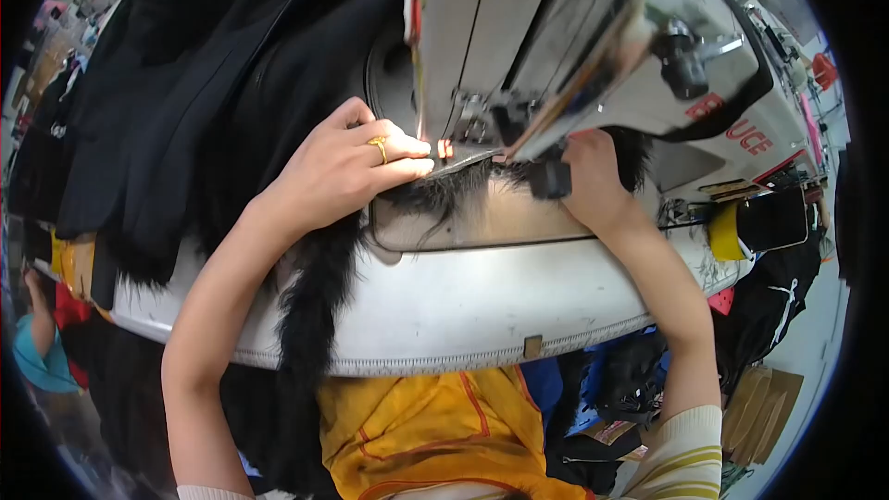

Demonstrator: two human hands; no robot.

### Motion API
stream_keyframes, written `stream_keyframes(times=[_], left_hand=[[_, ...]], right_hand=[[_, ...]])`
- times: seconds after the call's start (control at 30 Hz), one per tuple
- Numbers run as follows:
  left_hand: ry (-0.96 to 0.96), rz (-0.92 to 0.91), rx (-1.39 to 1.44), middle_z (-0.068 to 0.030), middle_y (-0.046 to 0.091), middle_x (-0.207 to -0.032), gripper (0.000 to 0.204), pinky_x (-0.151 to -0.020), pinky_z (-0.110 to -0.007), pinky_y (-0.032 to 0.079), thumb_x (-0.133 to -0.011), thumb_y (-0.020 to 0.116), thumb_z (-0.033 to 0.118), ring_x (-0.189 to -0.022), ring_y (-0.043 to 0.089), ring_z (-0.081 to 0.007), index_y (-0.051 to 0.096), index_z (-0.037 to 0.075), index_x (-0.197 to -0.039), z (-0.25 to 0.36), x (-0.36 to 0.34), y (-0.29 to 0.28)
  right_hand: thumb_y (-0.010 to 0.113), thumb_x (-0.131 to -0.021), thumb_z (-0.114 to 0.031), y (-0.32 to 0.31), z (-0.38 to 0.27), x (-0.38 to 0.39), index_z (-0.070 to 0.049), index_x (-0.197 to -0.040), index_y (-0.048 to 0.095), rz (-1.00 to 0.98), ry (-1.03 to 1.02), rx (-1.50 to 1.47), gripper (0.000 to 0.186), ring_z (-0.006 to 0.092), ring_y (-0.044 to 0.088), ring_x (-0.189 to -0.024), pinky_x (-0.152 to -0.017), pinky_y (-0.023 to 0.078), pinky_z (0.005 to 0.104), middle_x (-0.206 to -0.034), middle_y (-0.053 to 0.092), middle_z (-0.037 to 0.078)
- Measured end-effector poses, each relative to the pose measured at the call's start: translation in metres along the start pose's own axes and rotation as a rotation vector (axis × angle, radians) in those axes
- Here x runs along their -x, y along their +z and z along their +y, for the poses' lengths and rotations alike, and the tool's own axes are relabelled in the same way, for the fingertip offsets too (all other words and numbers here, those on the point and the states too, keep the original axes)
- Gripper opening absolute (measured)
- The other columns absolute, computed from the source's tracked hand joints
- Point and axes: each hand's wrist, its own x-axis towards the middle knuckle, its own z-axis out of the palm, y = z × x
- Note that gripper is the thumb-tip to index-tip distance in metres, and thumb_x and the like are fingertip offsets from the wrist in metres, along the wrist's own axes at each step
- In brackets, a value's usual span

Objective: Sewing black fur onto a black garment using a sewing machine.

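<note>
A strip of black fur trim [454, 190] runs under the needle area of a white sewing machine [482, 18], its flat backing edge turned up toward the needle. Just left of the needle, my left hand [338, 167], with a gold ring, pinches the edge of that trim; thumb and fingers are pressed together. To the right of the presser foot, my right hand [597, 181] has its fingers closed at the fur, partly hidden by a dark machine part. A long tail of the trim hangs below my left wrist over the table edge.
A large black garment [231, 83] covers the left side of the sewing table [482, 287]. A measuring tape runs along the table's front edge. At the right lie a phone-like dark object [773, 219] and a yellow item [727, 233]. Cardboard [764, 412] stands lower right.
</note>
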Motion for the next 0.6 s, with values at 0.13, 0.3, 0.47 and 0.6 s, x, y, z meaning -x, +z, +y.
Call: stream_keyframes(times=[0.13, 0.3, 0.47, 0.6], left_hand=[[0.052, 0.049, -0.030, 0.0045, 0.065, -0.093, 0.022, -0.074, -0.026, 0.043, -0.076, 0.058, 0.011, -0.084, 0.059, -0.0105, 0.067, 0.012, -0.096, -0.004, -0.004, 0.005], [0.081, 0.002, -0.090, 0.0046, 0.064, -0.089, 0.024, -0.077, -0.027, 0.043, -0.076, 0.058, 0.011, -0.081, 0.058, -0.0106, 0.066, 0.012, -0.098, 0.000, -0.012, -0.003], [0.034, -0.112, -0.114, 0.0026, 0.064, -0.093, 0.027, -0.085, -0.028, 0.043, -0.077, 0.056, 0.009, -0.088, 0.059, -0.0118, 0.064, 0.011, -0.102, -0.002, -0.006, -0.005], [-0.104, -0.180, 0.004, -0.0049, 0.062, -0.099, 0.034, -0.086, -0.033, 0.046, -0.077, 0.053, 0.008, -0.097, 0.058, -0.0218, 0.061, 0.008, -0.110, 0.013, -0.009, -0.011]], right_hand=[[0.060, -0.065, -0.013, -0.006, 0.001, 0.000, -0.013, -0.067, 0.062, -0.014, -0.024, 0.139, 0.004, 0.0208, 0.060, -0.076, -0.069, 0.046, 0.0356, -0.075, 0.061, 0.002], [0.061, -0.065, -0.013, 0.007, 0.007, 0.012, -0.010, -0.065, 0.059, -0.021, 0.018, 0.031, 0.003, 0.0215, 0.059, -0.071, -0.063, 0.046, 0.0348, -0.070, 0.056, 0.003], [0.065, -0.066, -0.013, 0.009, 0.005, 0.003, -0.010, -0.061, 0.053, 0.052, 0.051, -0.115, 0.013, 0.0216, 0.056, -0.064, -0.057, 0.045, 0.0340, -0.067, 0.051, 0.003], [0.066, -0.067, -0.015, 0.008, 0.001, 0.001, -0.011, -0.065, 0.056, 0.076, 0.110, -0.136, 0.011, 0.0192, 0.055, -0.068, -0.059, 0.046, 0.0309, -0.069, 0.050, 0.001]])
